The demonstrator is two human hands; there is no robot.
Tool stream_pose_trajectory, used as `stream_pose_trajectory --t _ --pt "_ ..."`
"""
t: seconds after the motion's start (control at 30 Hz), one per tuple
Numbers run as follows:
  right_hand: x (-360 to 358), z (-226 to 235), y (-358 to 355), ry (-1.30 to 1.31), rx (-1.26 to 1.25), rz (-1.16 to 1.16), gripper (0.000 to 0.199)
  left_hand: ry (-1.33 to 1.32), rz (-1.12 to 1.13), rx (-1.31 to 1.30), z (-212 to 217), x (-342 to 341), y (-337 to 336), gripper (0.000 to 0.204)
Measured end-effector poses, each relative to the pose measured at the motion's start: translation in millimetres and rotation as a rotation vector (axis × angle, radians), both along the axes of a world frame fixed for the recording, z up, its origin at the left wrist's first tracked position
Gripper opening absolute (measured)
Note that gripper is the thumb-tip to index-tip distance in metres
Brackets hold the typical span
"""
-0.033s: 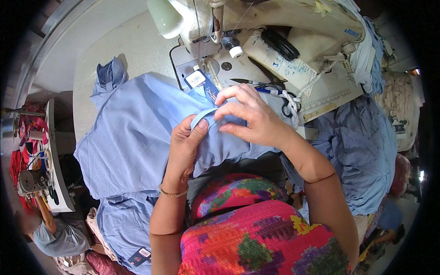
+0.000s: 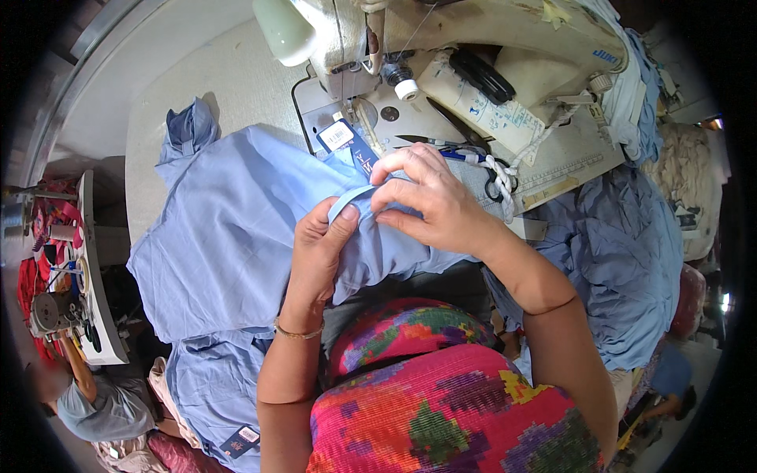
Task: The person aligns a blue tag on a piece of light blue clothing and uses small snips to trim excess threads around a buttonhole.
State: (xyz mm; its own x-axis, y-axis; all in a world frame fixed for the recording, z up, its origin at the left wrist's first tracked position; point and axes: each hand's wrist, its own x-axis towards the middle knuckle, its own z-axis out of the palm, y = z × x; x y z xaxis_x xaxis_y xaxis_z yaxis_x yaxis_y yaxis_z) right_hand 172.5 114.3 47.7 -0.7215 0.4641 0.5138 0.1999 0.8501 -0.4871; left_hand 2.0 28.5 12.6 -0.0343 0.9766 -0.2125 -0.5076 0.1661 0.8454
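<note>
A light blue shirt (image 2: pixel 229 213) lies spread over the sewing table, one cuff (image 2: pixel 190 130) at its upper left. My left hand (image 2: pixel 322 236) pinches a narrow folded band (image 2: pixel 347 201) of this shirt between thumb and fingers. Close beside it, my right hand (image 2: pixel 426 193) has its index finger and thumb bent around the same band, the other fingers curled above. What sits between those right fingertips is partly hidden. A dark blue hang tag (image 2: pixel 359 154) with a white sticker lies just beyond my hands, next to the sewing machine's needle plate (image 2: pixel 323 114).
The sewing machine (image 2: pixel 520 35) spans the back. Thread snips (image 2: pixel 430 142), scissors (image 2: pixel 501 180) and a black-topped object (image 2: pixel 481 76) lie right of the needle. Blue garments (image 2: pixel 599 244) heap at the right; another tagged shirt (image 2: pixel 213 386) hangs at lower left. A co-worker (image 2: pixel 102 402) sits far left.
My right thumb and index finger have moved slightly closer to the band and to each other. My left hand and the shirt look the same.
</note>
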Motion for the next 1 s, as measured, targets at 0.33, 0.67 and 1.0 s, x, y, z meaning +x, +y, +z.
stream_pose_trajectory --t 0.33,0.67,1.0 --pt "-4.2 -9.0 -8.8 0.018 0.101 -0.079 0.01 -0.038 -0.013 0.007 3.8 0.1 -0.6 0.017" --pt "-1.2 -16.4 -19.2 -0.076 0.394 -0.141 0.014 -0.145 0.02 -0.038 3.4 -1.2 -2.6 0.018" --pt "-3.7 -14.8 -15.0 -0.01 0.124 -0.222 0.021 -0.157 -0.034 -0.046 3.5 -2.5 -2.7 0.018"
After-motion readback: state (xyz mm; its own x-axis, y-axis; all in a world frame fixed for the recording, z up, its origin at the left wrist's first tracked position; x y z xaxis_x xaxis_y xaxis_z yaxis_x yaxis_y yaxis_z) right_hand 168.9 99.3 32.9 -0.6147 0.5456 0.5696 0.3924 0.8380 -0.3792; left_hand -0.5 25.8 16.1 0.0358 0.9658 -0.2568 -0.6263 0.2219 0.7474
